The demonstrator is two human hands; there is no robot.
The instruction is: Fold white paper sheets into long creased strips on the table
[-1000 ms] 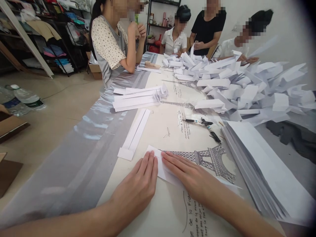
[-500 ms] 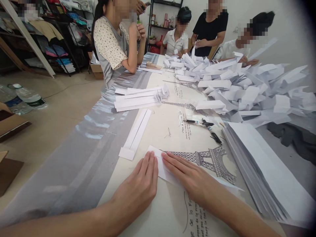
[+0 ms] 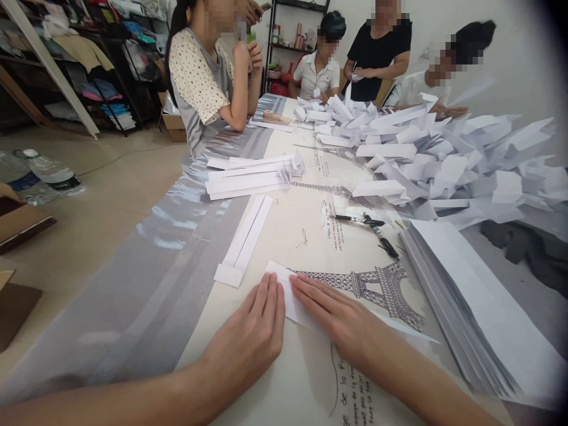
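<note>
Both of my hands lie flat on a folded white paper strip [image 3: 290,296] near the table's front edge. My left hand [image 3: 248,334] has its fingers stretched out together, fingertips on the strip's left end. My right hand [image 3: 341,316] presses fingers flat along the strip, covering most of it. The strip lies on a tablecloth [image 3: 310,236] printed with an Eiffel Tower drawing. A finished long folded paper piece [image 3: 243,244] lies just beyond my left hand.
A thick stack of white sheets [image 3: 479,307] sits at the right. A big heap of folded papers [image 3: 426,154] fills the far right. Folded strips [image 3: 248,177] and two pens [image 3: 368,228] lie mid-table. Several people sit at the far end. Water bottles [image 3: 39,174] lie on the floor.
</note>
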